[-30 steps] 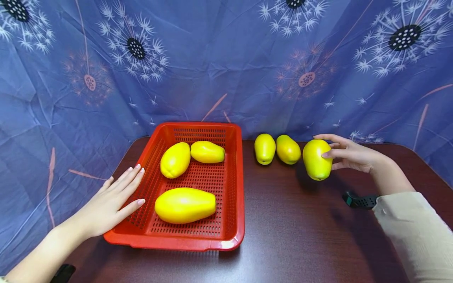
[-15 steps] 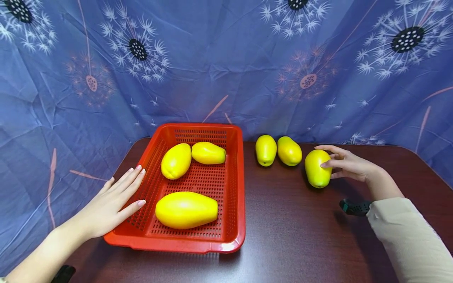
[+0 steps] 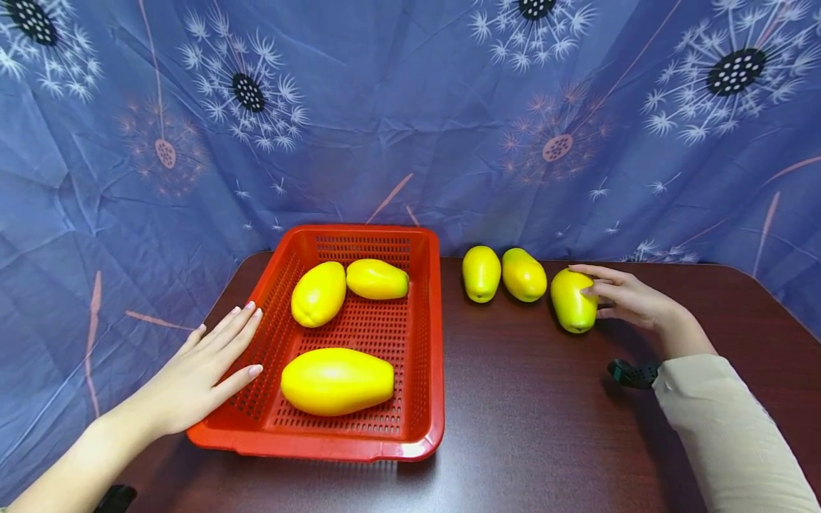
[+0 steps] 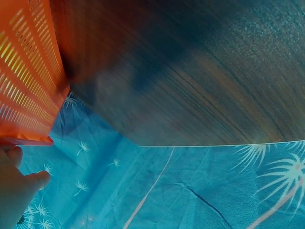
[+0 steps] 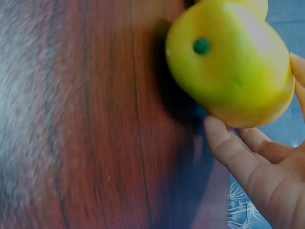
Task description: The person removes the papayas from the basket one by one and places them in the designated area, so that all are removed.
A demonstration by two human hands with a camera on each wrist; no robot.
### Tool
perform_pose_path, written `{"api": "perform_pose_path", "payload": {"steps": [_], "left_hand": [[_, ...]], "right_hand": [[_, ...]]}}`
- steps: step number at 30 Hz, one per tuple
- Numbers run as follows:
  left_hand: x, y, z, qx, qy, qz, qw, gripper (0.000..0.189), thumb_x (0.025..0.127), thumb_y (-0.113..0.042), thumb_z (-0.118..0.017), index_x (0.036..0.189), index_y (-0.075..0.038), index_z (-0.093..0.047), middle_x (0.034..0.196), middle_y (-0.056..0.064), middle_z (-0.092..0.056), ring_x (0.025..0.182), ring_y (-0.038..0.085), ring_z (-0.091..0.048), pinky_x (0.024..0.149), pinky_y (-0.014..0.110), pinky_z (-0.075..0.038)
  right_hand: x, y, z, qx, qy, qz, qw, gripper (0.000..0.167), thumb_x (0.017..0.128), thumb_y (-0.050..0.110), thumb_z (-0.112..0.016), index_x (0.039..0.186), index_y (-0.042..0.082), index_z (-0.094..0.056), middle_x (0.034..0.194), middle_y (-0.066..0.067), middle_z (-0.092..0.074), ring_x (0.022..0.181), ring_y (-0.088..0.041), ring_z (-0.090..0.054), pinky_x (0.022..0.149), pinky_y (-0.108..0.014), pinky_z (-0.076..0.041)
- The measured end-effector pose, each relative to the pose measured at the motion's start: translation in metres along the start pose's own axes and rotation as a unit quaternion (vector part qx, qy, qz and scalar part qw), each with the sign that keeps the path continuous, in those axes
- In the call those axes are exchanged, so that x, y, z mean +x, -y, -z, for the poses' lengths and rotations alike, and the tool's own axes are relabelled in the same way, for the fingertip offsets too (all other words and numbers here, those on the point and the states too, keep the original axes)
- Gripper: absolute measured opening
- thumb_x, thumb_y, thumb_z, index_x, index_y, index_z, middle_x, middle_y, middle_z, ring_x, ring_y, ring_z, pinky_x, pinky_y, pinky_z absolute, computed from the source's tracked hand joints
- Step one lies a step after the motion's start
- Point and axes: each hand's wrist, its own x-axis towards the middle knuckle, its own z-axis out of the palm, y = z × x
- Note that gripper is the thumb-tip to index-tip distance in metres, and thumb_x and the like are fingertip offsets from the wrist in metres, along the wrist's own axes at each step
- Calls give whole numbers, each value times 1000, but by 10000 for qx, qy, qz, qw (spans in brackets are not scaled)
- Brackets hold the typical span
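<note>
In the head view my right hand (image 3: pixel 625 296) has its fingers around a yellow-green papaya (image 3: pixel 573 301) at the right of the table. The right wrist view shows this papaya (image 5: pixel 233 76) close up, its dark green stem end toward the camera and fingertips (image 5: pixel 217 129) against its side. Two more papayas, a left one (image 3: pixel 481 274) and a right one (image 3: pixel 524 275), lie just left of it. My left hand (image 3: pixel 199 377) lies with straight fingers over the left rim of a red plastic basket (image 3: pixel 321 447). Inside are a large papaya (image 3: pixel 336 381) and two smaller ones (image 3: pixel 318 293).
The dark brown wooden table (image 3: pixel 532 427) runs beneath everything. Behind it hangs a blue cloth (image 3: pixel 385 107) with dandelion prints, close to the table's back edge. In the left wrist view, the basket's slotted side wall (image 4: pixel 28 71) stands near the table edge.
My right hand has lowered the papaya to the table beside the other two, where it has since tipped slightly. The left hand has stayed on the basket rim.
</note>
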Motion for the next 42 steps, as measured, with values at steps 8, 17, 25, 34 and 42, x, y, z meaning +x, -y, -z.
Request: {"api": "perform_pose_path", "payload": {"steps": [8, 17, 25, 34, 42], "left_hand": [[0, 1, -1, 48, -54, -45, 10000, 68, 95, -37, -50, 150, -11, -19, 155, 9, -13, 143, 21, -1, 109, 54, 3], [0, 2, -2, 26, -122, -91, 9999, 67, 95, -36, -50, 150, -11, -20, 155, 8, -15, 142, 19, -1, 109, 55, 2], [-1, 2, -3, -32, -163, -96, 9998, 66, 95, -34, -51, 149, -11, -20, 155, 9, -15, 142, 19, -2, 109, 55, 1], [-2, 2, -3, -33, -155, -79, 9998, 66, 95, -35, -51, 149, -11, -21, 155, 8, -15, 142, 19, -2, 109, 56, 0], [0, 2, -3, -6, -115, -83, 9999, 68, 94, -37, -52, 149, -11, -22, 155, 9, -16, 142, 21, -3, 109, 56, 0]], "right_hand": [[9, 1, 2, 193, -237, -24, 9995, 52, 100, 21, -44, 148, 17, -27, 142, -5, -24, 101, -2, -53, 81, -30, -49], [18, 2, 0, 73, -428, -19, 9991, 50, 100, 27, -42, 148, 17, -28, 149, -12, -14, 103, -1, -47, 81, -27, -47], [29, 1, -6, 709, -336, 282, 9965, 40, 102, 22, -36, 142, 25, -28, 144, -8, -14, 103, -3, -46, 80, -25, -46], [33, -2, -6, 1225, -299, 444, 9910, 41, 101, 18, -38, 141, 23, -30, 128, 3, -28, 106, -5, -41, 80, -24, -46], [34, -2, 3, 996, -117, 449, 9939, 37, 101, 17, -38, 137, 24, -35, 127, 1, -27, 101, -4, -48, 78, -28, -48]]}}
